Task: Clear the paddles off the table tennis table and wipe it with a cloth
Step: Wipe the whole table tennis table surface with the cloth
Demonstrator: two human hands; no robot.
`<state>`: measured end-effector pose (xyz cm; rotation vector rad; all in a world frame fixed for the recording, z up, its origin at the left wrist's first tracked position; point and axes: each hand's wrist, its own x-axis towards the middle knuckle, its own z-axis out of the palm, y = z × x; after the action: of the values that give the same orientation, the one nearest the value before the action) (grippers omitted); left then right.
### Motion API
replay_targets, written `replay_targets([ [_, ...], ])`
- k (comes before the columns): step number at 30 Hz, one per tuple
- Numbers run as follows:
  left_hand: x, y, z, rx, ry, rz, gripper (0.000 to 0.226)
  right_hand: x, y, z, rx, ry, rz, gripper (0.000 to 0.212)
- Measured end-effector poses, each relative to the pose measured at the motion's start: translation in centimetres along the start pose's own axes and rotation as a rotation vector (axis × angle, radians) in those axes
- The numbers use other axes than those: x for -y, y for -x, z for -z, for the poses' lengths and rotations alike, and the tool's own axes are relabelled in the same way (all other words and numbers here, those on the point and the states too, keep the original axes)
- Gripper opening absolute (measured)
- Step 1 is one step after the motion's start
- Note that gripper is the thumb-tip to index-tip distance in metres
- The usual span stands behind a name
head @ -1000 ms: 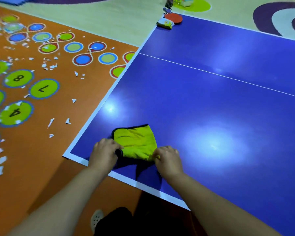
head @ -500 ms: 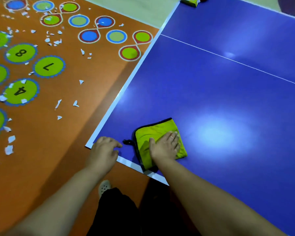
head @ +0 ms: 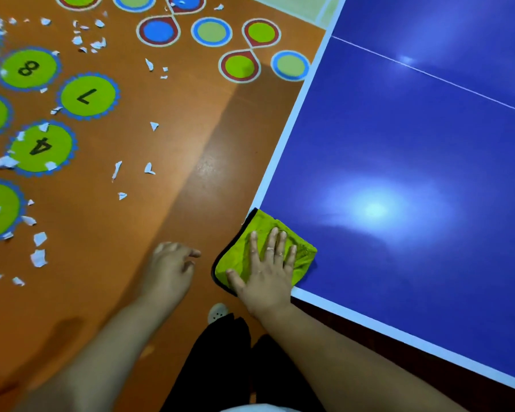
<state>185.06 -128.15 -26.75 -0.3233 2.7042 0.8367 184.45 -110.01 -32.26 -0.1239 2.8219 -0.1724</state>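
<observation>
Pressing down with my right hand (head: pixel 265 272), I hold the yellow-green cloth (head: pixel 238 257) flat on the near left corner of the blue table tennis table (head: pixel 399 144). My fingers (head: pixel 275 242) are straight and spread wide over it, with the thumb out to the left. The cloth's dark-trimmed edge hangs a little past the corner. A second ago both my hands were bunched on this cloth further in along the near edge. Half a second ago my left hand (head: pixel 170 269) rested on the corner itself while the right flattened the cloth. Now the left hand is off the table, over the orange floor (head: pixel 191 129) just left of the cloth and apart from it. Its fingers are loosely curled around nothing, though it is blurred. I judge that the folding is over and the wiping has begun, starting from this corner with almost the whole surface left. No paddle shows on the part of the table in view; its far end is out of sight. Torn white paper scraps (head: pixel 149 169) litter the floor to the left.
</observation>
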Motion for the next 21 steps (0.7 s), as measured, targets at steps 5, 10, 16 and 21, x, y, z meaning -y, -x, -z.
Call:
replay_targets([
  [5, 0.9, -2.3, 0.2, 0.099, 0.018, -0.024, 0.022, 0.6, -0.8, -0.2, -0.040, 0.031, -0.061, 0.085],
  [10, 0.0, -4.7, -0.1, 0.182, -0.009, -0.048, 0.024, 0.9, -3.8, 0.1, -0.072, 0.017, -0.134, 0.087],
  [16, -1.4, -8.1, -0.6, 0.189, -0.030, -0.086, 0.025, -1.5, -9.9, 2.1, -0.032, 0.061, -0.148, 0.088],
  [21, -3.5, -11.4, -1.0, 0.197, -0.045, -0.102, 0.030, -4.0, -16.5, 4.7, -0.041, 0.041, -0.157, 0.081],
])
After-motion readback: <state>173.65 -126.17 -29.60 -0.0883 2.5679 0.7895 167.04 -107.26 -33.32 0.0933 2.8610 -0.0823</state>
